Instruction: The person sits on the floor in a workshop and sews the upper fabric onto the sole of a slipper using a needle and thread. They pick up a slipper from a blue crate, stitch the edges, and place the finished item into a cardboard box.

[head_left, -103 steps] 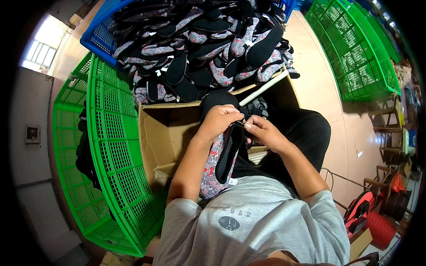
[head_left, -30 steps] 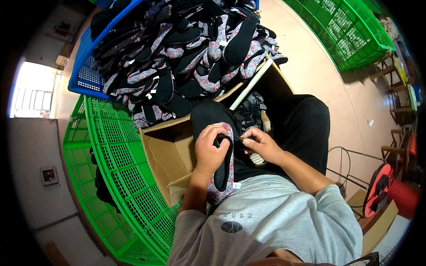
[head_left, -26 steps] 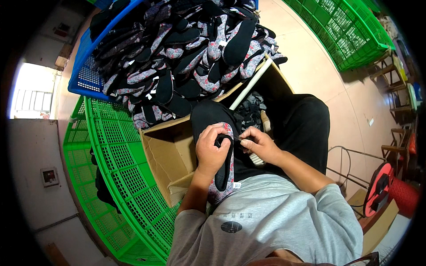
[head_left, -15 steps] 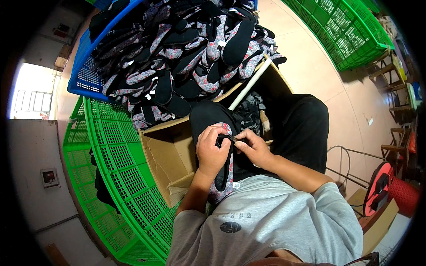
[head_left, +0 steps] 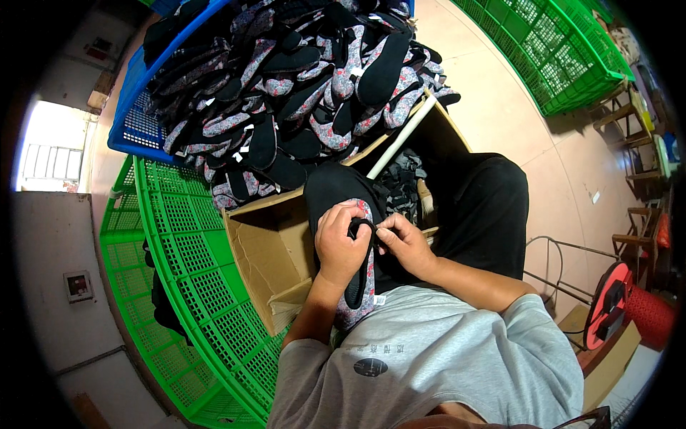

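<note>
On my lap lies a floral grey-and-red slipper [head_left: 369, 279] with a black edge band and a small white tag at its heel end. My left hand [head_left: 343, 243] is closed around its toe end, thumb by the opening. At the slipper's right edge, the fingers of my right hand [head_left: 404, 243] pinch together close to the black edging. What lies between those fingertips is mostly hidden, though it looks like part of the band.
A blue crate [head_left: 136, 118] heaped with similar slippers [head_left: 332, 86] stands ahead to the left. A cardboard box [head_left: 264, 247] with dark scraps [head_left: 404, 182] sits before me. Green crates [head_left: 186, 257] stack at left; another green crate [head_left: 547, 53] stands far right. A red spool [head_left: 607, 304] is at right.
My right hand has shifted slightly left and down. The black strip that stretched between both hands now lies nearer the slipper's edge. My left hand keeps its place.
</note>
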